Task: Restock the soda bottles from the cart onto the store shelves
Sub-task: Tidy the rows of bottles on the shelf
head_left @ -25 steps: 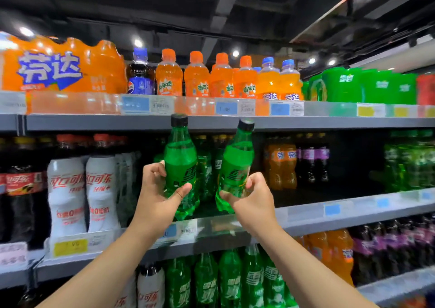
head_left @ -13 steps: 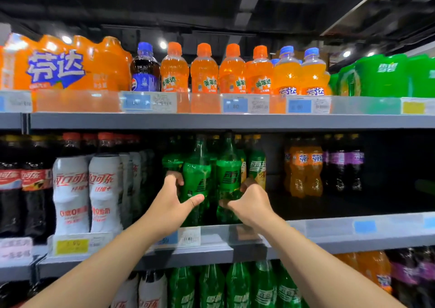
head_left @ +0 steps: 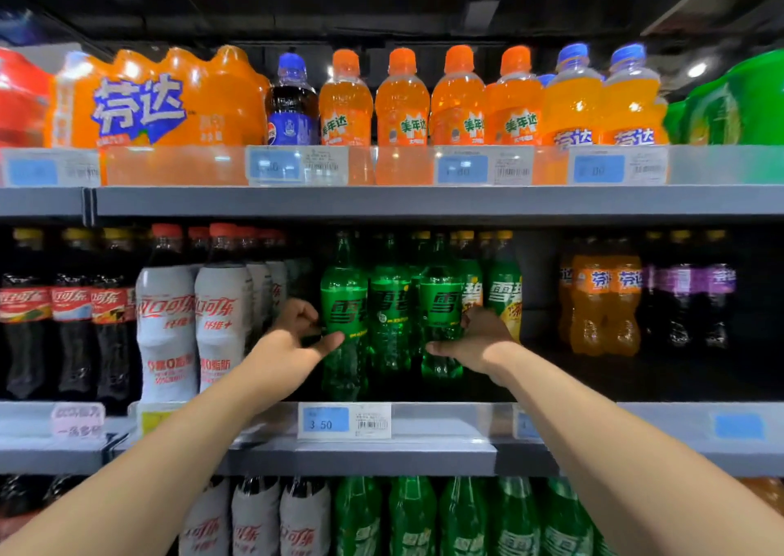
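Two green soda bottles stand upright on the middle shelf point(head_left: 424, 449) among other green bottles. My left hand point(head_left: 288, 343) wraps the left green bottle point(head_left: 343, 301) at its lower body, thumb across the front. My right hand point(head_left: 475, 339) grips the right green bottle point(head_left: 441, 301) from its right side. A third green bottle point(head_left: 390, 305) stands between the two. The cart is out of view.
White cola bottles point(head_left: 195, 322) and dark cola bottles stand left of my left hand. Orange and purple bottles point(head_left: 606, 296) stand at the right, past a dark gap. The top shelf point(head_left: 424, 201) carries orange sodas; more green bottles point(head_left: 424, 517) fill the shelf below.
Both hands have carried the two green bottles from in front of the shelf edge into the middle shelf, tilted then upright. The view has moved closer to the shelf.
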Available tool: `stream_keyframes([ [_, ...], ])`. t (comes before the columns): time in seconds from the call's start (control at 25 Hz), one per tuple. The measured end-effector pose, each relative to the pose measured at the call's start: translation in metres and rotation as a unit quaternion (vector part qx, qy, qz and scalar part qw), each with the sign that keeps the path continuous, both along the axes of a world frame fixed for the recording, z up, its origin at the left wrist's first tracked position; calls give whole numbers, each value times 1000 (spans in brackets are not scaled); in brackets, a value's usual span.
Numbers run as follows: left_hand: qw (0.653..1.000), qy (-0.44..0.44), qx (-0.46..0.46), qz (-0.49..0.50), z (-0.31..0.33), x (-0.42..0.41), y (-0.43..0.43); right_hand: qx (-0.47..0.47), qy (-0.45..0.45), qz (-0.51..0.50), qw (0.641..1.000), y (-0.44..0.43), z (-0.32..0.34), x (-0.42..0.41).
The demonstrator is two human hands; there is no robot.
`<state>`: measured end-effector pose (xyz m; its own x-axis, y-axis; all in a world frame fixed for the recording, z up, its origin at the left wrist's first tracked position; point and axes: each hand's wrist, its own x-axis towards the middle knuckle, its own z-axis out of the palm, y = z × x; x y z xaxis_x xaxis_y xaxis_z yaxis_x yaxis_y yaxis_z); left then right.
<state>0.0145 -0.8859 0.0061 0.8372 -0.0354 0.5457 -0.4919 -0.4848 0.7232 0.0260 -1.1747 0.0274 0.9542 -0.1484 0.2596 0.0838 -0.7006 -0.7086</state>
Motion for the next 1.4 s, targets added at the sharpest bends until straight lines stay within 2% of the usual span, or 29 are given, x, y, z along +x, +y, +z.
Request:
stream_keyframes([
  [0.12, 1000, -17, 11, 16, -3, 4, -1, -60, -14, -13, 998, 6, 1, 7],
  [0.44, 997, -30, 59, 39, -6, 3, 0, -69, -97, -1, 993, 9, -11, 9],
  [0.6, 997, -17, 29, 64, -5, 0, -3, -95, -126, -11, 987, 9, -15, 17],
  [0.72, 997, -5, 21, 78, -6, 1, -5, -127, -116, -7, 985, 7, -14, 18],
  [0.92, 994, 11, 33, 104, -6, 5, -4, -114, -109, -10, 987, 7, -13, 12],
  [1.08, 999, 21, -21, 41, -4, 4, -13, -80, -135, -42, 987, 8, -11, 12],
  [1.2, 999, 28, -17, 38, -1, -1, -13, -39, -167, -37, 985, 13, -9, 8],
  [1.32, 998, -6, 10, 62, 2, -11, -12, -11, -211, -1, 977, 20, -4, -8],
  [1.4, 996, -58, 4, 74, -1, -18, -13, 15, -246, 37, 968, 25, 1, -29],
])
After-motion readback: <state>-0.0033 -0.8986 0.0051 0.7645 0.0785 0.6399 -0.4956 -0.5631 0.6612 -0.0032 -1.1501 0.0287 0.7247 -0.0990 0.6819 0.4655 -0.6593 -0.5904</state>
